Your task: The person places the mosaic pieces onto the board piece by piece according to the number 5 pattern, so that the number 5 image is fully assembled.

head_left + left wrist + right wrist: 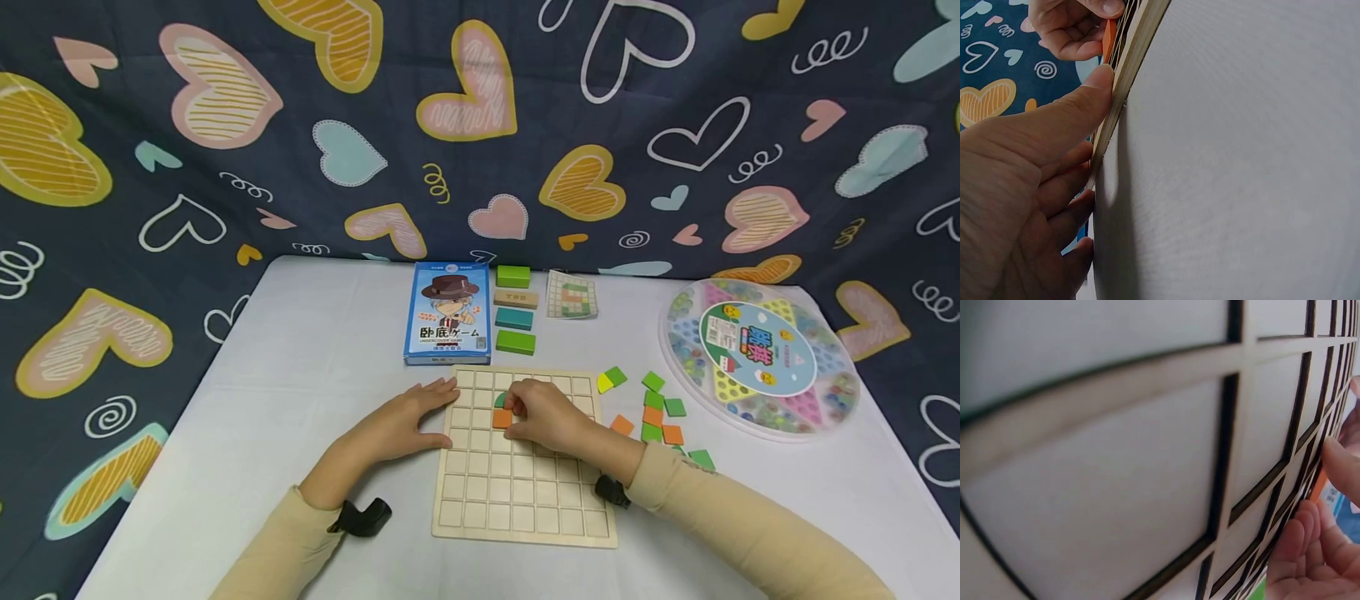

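A square wooden grid board (524, 517) lies on the white table. My right hand (553, 419) reaches over its upper middle and pinches an orange square tile (502, 419) between thumb and fingers. In the left wrist view the orange tile (1109, 40) stands at a slant close over the board. Just behind it, a green piece (500, 400) shows partly behind the fingers. My left hand (397, 423) lies at the board's left edge, fingers extended, with fingertips and thumb right at the rim.
Loose green and orange tiles (652, 400) lie right of the board. Behind it stand a blue game box (448, 312), several small blocks (515, 342) and a printed grid card (572, 295). A round marble game case (757, 358) sits at the right. Heart-patterned cloth (495, 175) surrounds the table.
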`<act>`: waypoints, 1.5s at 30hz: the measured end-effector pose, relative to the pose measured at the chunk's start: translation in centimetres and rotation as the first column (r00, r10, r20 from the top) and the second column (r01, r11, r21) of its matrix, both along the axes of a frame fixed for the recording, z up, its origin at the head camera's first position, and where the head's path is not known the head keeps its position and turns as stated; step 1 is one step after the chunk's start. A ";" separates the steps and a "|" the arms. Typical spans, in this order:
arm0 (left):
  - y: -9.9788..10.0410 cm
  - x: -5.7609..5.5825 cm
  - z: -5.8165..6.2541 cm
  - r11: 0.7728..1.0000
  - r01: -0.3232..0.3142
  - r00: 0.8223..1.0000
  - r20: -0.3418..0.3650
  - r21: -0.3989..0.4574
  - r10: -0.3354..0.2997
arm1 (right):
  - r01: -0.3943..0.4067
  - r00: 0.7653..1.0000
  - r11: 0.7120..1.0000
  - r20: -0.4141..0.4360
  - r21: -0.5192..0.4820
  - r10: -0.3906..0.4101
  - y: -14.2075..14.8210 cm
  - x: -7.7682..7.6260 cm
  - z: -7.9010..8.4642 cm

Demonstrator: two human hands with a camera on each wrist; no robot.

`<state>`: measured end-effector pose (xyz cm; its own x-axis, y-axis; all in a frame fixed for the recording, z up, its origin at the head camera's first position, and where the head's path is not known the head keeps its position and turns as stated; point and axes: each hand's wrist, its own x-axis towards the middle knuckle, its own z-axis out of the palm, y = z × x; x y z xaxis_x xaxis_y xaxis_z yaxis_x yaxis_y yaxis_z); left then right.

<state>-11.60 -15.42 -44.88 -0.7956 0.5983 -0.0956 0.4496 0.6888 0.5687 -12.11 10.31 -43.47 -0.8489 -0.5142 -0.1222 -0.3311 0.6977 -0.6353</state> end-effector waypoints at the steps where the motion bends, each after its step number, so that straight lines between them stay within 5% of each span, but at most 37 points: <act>1: 0.0 0.0 0.0 1.000 -0.001 1.000 0.000 0.000 0.001 | -0.001 1.000 1.000 -0.001 0.001 0.001 0.0 0.0 0.0; 17: -0.5 0.7 -0.1 1.000 -0.027 0.999 0.027 -0.012 0.028 | -0.044 0.998 0.998 0.039 -0.049 0.046 1.2 0.7 0.3; 27: -1.0 1.0 -0.2 1.000 -0.028 1.000 0.000 0.005 0.028 | 0.004 1.000 0.986 0.006 -0.168 -0.003 7.3 2.3 1.4; 35: -1.2 1.0 0.0 0.999 -0.039 0.999 0.001 0.009 0.039 | 0.060 0.998 0.996 0.028 -0.070 -0.058 13.3 2.4 0.6; 45: -0.3 0.3 0.0 1.000 0.004 1.000 0.014 0.004 -0.004 | 0.050 0.997 0.996 -0.054 0.071 -0.047 15.2 2.7 -0.4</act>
<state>-11.29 -15.72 -44.91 -0.7916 0.6021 -0.1039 0.4448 0.6845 0.5775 -9.42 25.55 -43.89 -0.8789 -0.4637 -0.1119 -0.3274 0.7571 -0.5653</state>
